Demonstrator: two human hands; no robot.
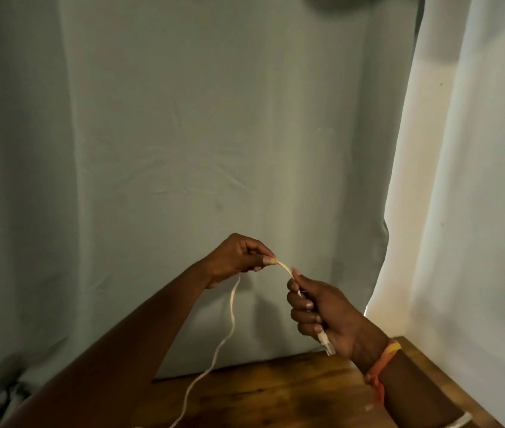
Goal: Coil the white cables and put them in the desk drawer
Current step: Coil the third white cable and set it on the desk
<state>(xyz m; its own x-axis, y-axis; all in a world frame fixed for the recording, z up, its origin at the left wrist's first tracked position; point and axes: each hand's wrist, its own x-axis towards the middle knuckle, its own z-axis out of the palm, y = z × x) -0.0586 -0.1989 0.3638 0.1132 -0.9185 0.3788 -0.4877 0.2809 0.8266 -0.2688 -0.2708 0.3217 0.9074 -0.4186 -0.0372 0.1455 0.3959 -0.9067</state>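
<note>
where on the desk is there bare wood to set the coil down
Bare desk shows between the dangling white cable and the right wrist's orange band, up to the green curtain. Crowded near the right edge: another white piece lies there.

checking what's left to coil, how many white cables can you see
2: one cable held between the left hand and right hand, trailing to the desk; a white bit at the frame's bottom right. Others may be hidden.

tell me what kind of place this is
Probably a room in a home, though little shows: a wooden desk stands against hanging grey-green cloth, with a pale curtain at the right letting light through. The left hand and right hand hold a white cable above the desk.
</note>
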